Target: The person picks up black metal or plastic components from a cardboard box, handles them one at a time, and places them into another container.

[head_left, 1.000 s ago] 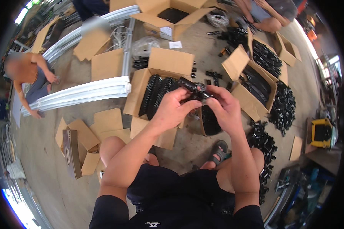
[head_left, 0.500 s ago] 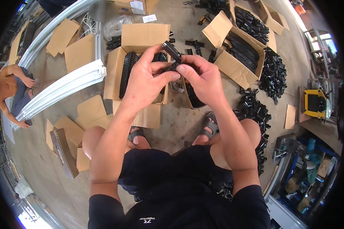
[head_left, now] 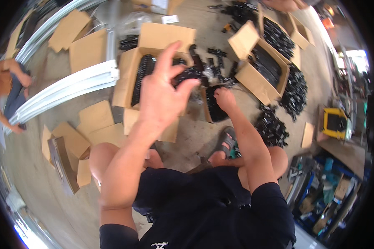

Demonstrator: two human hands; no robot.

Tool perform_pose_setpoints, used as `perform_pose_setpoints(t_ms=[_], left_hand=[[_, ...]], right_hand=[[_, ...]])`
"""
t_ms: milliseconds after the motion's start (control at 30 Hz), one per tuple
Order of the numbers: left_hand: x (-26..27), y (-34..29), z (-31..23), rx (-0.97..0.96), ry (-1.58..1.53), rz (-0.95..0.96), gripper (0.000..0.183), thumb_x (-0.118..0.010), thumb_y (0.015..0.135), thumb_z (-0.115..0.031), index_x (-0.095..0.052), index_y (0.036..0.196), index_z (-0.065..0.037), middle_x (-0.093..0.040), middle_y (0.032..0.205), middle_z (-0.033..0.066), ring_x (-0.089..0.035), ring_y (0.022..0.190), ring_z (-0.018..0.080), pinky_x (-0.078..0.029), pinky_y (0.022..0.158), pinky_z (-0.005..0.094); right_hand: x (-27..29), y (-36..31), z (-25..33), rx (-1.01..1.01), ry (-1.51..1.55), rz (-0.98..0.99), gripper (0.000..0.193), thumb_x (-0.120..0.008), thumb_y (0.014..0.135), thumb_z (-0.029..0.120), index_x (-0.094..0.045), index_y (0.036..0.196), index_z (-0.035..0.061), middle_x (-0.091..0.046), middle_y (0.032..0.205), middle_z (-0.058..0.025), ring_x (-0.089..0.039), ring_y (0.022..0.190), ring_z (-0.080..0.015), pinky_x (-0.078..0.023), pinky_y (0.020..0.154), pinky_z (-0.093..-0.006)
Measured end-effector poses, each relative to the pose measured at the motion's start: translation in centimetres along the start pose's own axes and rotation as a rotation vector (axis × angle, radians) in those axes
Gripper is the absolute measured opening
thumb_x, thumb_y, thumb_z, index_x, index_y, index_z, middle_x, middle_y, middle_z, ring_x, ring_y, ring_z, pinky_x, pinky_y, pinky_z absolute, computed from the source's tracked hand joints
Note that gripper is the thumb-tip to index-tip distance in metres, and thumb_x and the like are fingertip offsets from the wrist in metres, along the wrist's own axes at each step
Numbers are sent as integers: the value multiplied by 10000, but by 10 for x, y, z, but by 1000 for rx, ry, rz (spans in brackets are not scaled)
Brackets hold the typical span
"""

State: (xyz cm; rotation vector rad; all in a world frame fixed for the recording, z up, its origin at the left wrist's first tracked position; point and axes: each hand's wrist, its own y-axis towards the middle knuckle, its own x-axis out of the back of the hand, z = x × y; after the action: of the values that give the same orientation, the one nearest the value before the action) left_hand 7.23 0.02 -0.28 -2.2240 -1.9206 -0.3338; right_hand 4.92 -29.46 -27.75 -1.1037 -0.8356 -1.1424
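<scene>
My left hand (head_left: 161, 95) is raised over an open cardboard box (head_left: 122, 83) of ribbed black parts (head_left: 142, 76). Its thumb and index finger are spread wide apart. A black elongated part (head_left: 197, 60) shows just past these fingers; blur hides whether it touches them. My right hand (head_left: 225, 99) is lowered at a smaller cardboard box (head_left: 206, 108) filled with black pieces (head_left: 215, 108). The right fingers are curled together against the pieces, and what they pinch is hidden.
Another open box (head_left: 253, 83) and heaps of black parts (head_left: 295, 89) lie to the right. White metal profiles (head_left: 70, 93) and flattened cardboard (head_left: 96, 118) are on the left. A person (head_left: 10, 87) sits at far left; part of another person (head_left: 286, 4) shows at upper right.
My hands have parted from the black part they held together. The right hand has moved down to the smaller box, while the left hand's fingers have spread.
</scene>
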Motion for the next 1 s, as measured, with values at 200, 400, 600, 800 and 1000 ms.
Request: perform_pose_setpoints(t_ms=[200,400,600,800,1000], left_hand=[[8,-7,-1,-176,89,54,857,-802,785,-125,-359,1518,-96,-694,983,237,-684,896,440,-553,804,514],[14,-13,3,-113,121,115,917,-784,807,-75,-267,1562,-131,-673,1047,236,-666,950,450,-531,829,513],[2,-11,1,-154,104,123,938,-782,807,-65,-243,1573,-130,-673,1057,238,-662,973,450,-529,849,510],[12,-12,-2,-215,143,31,933,-767,819,-83,-235,1585,-120,-684,1019,236,-667,950,439,-538,840,500],[9,-7,-19,-284,259,48,934,-760,832,-118,-226,1599,-121,-680,965,231,-668,900,422,-542,800,499]], right_hand=[[-104,6,-13,80,6,-32,285,-567,933,185,-687,1175,92,-651,1220,-162,-597,1185,-362,-514,987,-457],[-108,8,18,-7,252,-19,267,-580,939,188,-677,1146,51,-673,1146,-199,-629,1109,-392,-516,929,-483],[-87,2,7,-46,379,-45,261,-593,944,191,-667,1117,11,-695,1072,-237,-661,1033,-423,-518,872,-508],[-42,9,-10,197,163,-208,158,-628,875,43,-669,1001,-42,-678,971,-275,-636,868,-460,-498,779,-548],[161,-5,40,91,476,-508,201,-648,948,55,-678,1121,-43,-722,982,-167,-706,931,-268,-551,816,-364]])
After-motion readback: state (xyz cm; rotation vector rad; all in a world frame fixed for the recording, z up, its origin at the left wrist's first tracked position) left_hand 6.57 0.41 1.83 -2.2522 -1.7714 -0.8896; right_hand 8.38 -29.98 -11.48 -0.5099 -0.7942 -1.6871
